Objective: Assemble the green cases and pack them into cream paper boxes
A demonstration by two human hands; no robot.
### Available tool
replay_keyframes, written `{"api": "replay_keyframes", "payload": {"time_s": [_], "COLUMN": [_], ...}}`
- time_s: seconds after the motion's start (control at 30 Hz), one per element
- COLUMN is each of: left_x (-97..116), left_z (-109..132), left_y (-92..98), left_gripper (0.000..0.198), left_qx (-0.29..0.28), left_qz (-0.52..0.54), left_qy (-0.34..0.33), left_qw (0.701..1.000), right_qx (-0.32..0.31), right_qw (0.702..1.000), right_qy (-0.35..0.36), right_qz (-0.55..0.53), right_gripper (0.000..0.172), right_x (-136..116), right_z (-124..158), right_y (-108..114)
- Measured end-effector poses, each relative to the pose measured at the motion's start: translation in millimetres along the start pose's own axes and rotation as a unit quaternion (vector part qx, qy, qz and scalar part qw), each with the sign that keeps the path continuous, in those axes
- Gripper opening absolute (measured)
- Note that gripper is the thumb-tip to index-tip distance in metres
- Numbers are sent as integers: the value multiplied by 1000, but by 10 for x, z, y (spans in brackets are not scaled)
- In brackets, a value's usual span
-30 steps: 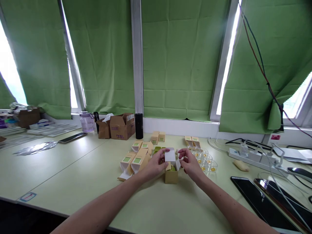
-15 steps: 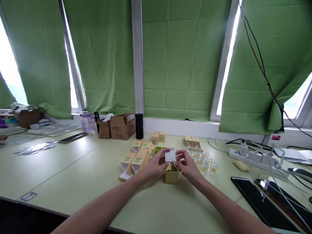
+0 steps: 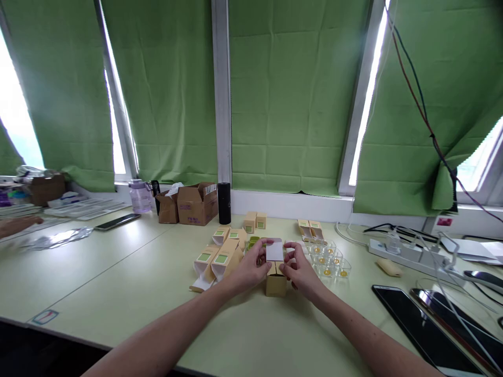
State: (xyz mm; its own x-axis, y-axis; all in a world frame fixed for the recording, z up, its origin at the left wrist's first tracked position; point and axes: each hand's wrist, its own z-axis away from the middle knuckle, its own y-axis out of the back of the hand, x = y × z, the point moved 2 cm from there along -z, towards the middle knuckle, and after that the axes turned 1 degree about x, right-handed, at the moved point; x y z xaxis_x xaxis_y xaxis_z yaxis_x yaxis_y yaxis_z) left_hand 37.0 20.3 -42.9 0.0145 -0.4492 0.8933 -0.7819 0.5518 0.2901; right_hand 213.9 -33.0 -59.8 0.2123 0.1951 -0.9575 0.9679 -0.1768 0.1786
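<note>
A small brown cardboard box (image 3: 276, 286) stands upright on the table in front of me, its white-lined lid flap (image 3: 274, 250) raised at the back. Its two side flaps are folded inward over the top, so the inside is mostly hidden. From the left, my left hand (image 3: 255, 264) grips the box at its lid and side flap, fingers closed. At the other side, my right hand (image 3: 298, 267) has its thumb and fingers closed on the right flap and edge. Behind my hands, green pieces (image 3: 253, 242) are partly covered. Clear cups (image 3: 328, 259) with yellow centres stand to the right.
Several unfolded small boxes (image 3: 220, 259) lie left of my hands; two closed ones (image 3: 255, 222) stand behind. A power strip (image 3: 412, 256), cables and phones (image 3: 416, 319) lie right. Cartons (image 3: 196, 204), a black bottle (image 3: 224, 204) and another person's hand (image 3: 18, 225) are farther left.
The right side flap has been folded down flat by my right hand, which moved slightly left and inward. At the far left, another person's hand has reached farther into view.
</note>
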Motion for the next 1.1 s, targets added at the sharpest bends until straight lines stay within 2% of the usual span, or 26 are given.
{"api": "replay_keyframes", "payload": {"time_s": [0.37, 0.6, 0.73, 0.9, 1.0, 1.1], "left_x": [44, 24, 52, 90, 87, 109], "left_z": [21, -9, -8, -1, 0, 9], "left_y": [-21, 1, 12, -2, 7, 19], "left_gripper": [58, 21, 12, 6, 6, 11], "left_qx": [34, 37, 46, 35, 39, 44], "left_qz": [-16, -65, -102, -90, -102, -126], "left_qy": [-15, -43, -52, -54, -55, -58], "left_qw": [999, 996, 992, 994, 993, 989], "right_qx": [-8, -2, 19, 36, 49, 54], "right_qw": [1000, 1000, 999, 990, 981, 971], "right_qy": [-10, 10, 50, 135, 180, 221], "right_qz": [-1, -3, 9, 35, 55, 71], "right_gripper": [59, 56, 47, 24, 11, 9], "right_x": [-10, 40, 29, -67, -148, -220], "right_z": [-2, -22, -17, 15, 56, 103], "right_y": [19, 15, 22, 70, 118, 158]}}
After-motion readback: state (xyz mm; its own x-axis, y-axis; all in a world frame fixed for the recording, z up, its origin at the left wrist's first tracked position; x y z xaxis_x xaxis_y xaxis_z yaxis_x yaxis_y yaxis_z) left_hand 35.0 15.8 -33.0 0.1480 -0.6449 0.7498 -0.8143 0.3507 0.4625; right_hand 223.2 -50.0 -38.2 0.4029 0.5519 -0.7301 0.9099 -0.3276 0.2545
